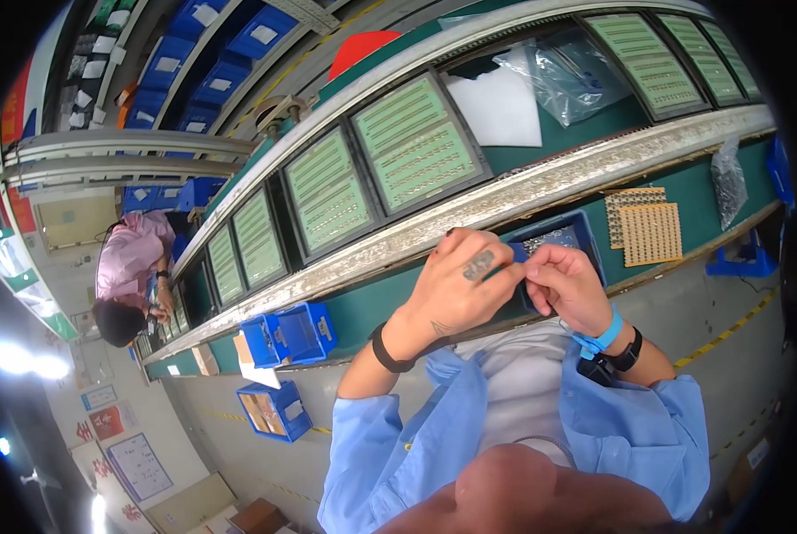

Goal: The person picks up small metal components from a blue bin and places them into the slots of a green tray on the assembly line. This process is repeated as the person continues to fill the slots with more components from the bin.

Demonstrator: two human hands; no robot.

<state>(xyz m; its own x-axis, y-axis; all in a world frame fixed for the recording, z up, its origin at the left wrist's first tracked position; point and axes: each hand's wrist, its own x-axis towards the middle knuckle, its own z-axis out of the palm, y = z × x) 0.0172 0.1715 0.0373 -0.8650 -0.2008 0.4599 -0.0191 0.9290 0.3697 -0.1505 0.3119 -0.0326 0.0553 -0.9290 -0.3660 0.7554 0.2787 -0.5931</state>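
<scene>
My left hand [465, 278] and my right hand [566, 283] meet in front of my chest, just over the near edge of the bench. Both are closed, thumb and finger pinched, with the fingertips nearly touching. Anything between them is too small or hidden to make out. Right behind the hands stands a blue bin [582, 233] holding small metallic parts [551, 238], partly covered by my fingers. To the right of the bin, two tan boards [652, 233] with rows of small holes or parts overlap on the green bench top.
Beyond a worn metal rail [541, 185] runs a line with black-framed trays of green panels [413, 142]. A white foam sheet [496, 111] and clear plastic bags [572, 76] lie between trays. Blue bins [302, 334] sit left. A person in pink [131, 258] works farther along.
</scene>
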